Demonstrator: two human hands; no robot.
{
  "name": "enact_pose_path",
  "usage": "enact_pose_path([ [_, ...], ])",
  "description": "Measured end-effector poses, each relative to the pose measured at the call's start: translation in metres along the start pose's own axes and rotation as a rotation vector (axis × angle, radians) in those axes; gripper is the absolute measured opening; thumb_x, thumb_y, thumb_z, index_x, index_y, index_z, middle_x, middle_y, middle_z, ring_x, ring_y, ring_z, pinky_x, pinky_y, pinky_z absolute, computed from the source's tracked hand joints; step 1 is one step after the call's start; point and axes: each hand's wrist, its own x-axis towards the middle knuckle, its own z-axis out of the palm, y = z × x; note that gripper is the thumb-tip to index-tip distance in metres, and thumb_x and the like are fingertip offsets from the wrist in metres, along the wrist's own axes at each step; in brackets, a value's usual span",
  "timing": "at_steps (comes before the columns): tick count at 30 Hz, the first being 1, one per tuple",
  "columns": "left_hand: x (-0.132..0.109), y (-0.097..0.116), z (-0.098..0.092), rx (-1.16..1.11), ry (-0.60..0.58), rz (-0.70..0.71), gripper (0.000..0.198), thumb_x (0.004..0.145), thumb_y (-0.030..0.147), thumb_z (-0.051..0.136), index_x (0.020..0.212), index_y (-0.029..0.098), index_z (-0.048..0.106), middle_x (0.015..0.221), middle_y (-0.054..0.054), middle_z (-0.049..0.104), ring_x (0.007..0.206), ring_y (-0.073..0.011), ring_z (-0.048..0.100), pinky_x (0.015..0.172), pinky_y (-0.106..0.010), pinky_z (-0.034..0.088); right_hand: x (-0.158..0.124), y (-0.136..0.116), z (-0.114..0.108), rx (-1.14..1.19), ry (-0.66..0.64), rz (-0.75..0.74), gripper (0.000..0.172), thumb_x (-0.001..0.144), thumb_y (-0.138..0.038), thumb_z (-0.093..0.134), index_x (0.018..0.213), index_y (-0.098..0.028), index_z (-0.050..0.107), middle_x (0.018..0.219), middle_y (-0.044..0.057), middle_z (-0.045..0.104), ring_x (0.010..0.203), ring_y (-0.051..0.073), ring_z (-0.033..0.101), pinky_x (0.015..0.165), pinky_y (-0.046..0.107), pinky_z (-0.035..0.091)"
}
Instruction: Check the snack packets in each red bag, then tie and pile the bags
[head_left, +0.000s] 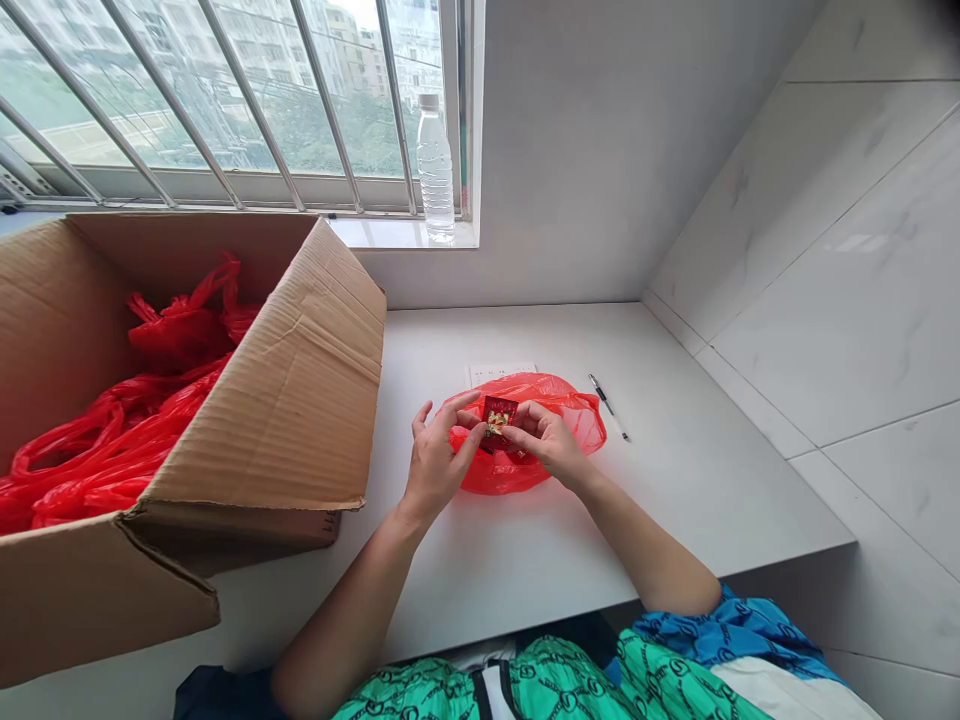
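A small red packet with gold print (497,415) is pinched between both hands above a red plastic bag (570,415) that lies on the white table (675,480). My left hand (435,460) grips the packet's left edge with thumb and forefinger, its other fingers raised. My right hand (546,440) holds the right edge, fingers curled over the bag.
A large open cardboard box (300,400) holding several red plastic bags (127,430) stands at the left. A pen (607,406) lies right of the bag, and a sheet of paper (499,372) lies behind it. A clear water bottle (436,170) stands on the windowsill. A tiled wall rises on the right.
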Motion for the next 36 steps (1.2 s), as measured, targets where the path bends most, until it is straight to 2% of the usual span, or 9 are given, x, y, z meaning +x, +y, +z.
enact_pose_path([
  [5, 0.0007, -0.0031, 0.0013, -0.012, 0.014, 0.024, 0.033, 0.098, 0.031, 0.052, 0.13, 0.028, 0.054, 0.096, 0.003, 0.073, 0.095, -0.0145, 0.068, 0.12, -0.045, 0.02, -0.0009, -0.0046, -0.0035, -0.014, -0.002, 0.107, 0.033, 0.08, -0.05, 0.075, 0.09, -0.021, 0.063, 0.089, 0.003, 0.075, 0.077, 0.017, 0.07, 0.07, 0.03, 0.055],
  [9, 0.0016, -0.0032, 0.0005, -0.025, 0.042, 0.011, 0.031, 0.099, 0.032, 0.049, 0.129, 0.027, 0.056, 0.098, 0.001, 0.073, 0.097, -0.0151, 0.067, 0.117, -0.044, 0.026, 0.0, -0.0048, -0.0036, 0.046, 0.009, 0.124, 0.038, 0.079, -0.05, 0.076, 0.103, -0.022, 0.066, 0.1, 0.005, 0.075, 0.084, 0.018, 0.072, 0.077, 0.031, 0.057],
  [13, 0.0019, -0.0006, -0.001, -0.04, 0.002, 0.006, 0.033, 0.097, 0.034, 0.054, 0.13, 0.027, 0.055, 0.099, 0.001, 0.072, 0.099, -0.0166, 0.066, 0.114, -0.044, 0.029, 0.0001, -0.0051, -0.0019, 0.12, 0.013, 0.114, 0.04, 0.078, -0.05, 0.077, 0.106, -0.023, 0.066, 0.108, 0.005, 0.074, 0.093, 0.02, 0.073, 0.085, 0.033, 0.057],
  [16, 0.0021, -0.0007, -0.001, -0.057, -0.018, 0.017, 0.034, 0.097, 0.034, 0.055, 0.13, 0.028, 0.055, 0.096, 0.001, 0.071, 0.098, -0.0167, 0.066, 0.113, -0.042, 0.031, -0.0013, -0.0066, -0.0027, 0.05, -0.031, 0.122, 0.037, 0.082, -0.053, 0.072, 0.105, -0.024, 0.066, 0.107, 0.004, 0.073, 0.092, 0.02, 0.072, 0.079, 0.032, 0.057],
  [20, 0.0022, -0.004, 0.0, -0.05, -0.022, 0.033, 0.033, 0.098, 0.034, 0.051, 0.131, 0.027, 0.054, 0.096, 0.001, 0.071, 0.1, -0.0164, 0.066, 0.112, -0.041, 0.033, -0.0014, -0.0053, -0.0067, -0.062, -0.013, 0.041, 0.034, 0.087, -0.055, 0.064, 0.089, -0.022, 0.063, 0.087, 0.001, 0.071, 0.078, 0.017, 0.069, 0.069, 0.029, 0.054],
  [23, 0.002, -0.0064, 0.0008, -0.038, -0.021, 0.052, 0.032, 0.1, 0.032, 0.046, 0.131, 0.027, 0.054, 0.096, 0.001, 0.071, 0.104, -0.0166, 0.065, 0.112, -0.04, 0.033, -0.0004, -0.0027, -0.0093, -0.109, -0.01, 0.02, 0.034, 0.088, -0.055, 0.064, 0.084, -0.021, 0.061, 0.079, 0.001, 0.069, 0.071, 0.016, 0.065, 0.065, 0.028, 0.051],
  [31, 0.0021, -0.0065, 0.0002, -0.004, -0.013, 0.086, 0.031, 0.101, 0.03, 0.043, 0.131, 0.028, 0.053, 0.088, 0.003, 0.069, 0.095, -0.0141, 0.066, 0.118, -0.044, 0.027, -0.0014, -0.0056, -0.009, -0.103, -0.043, 0.028, 0.034, 0.088, -0.054, 0.064, 0.081, -0.021, 0.059, 0.077, 0.001, 0.067, 0.068, 0.015, 0.06, 0.062, 0.028, 0.046],
  [36, 0.0014, -0.0031, -0.0024, 0.089, -0.076, 0.181, 0.032, 0.101, 0.025, 0.043, 0.132, 0.028, 0.052, 0.088, 0.004, 0.069, 0.087, -0.0115, 0.067, 0.121, -0.046, 0.02, -0.0006, -0.0047, -0.0091, -0.123, 0.0, -0.017, 0.036, 0.086, -0.057, 0.064, 0.086, -0.021, 0.062, 0.076, -0.001, 0.062, 0.065, 0.013, 0.056, 0.059, 0.026, 0.045],
])
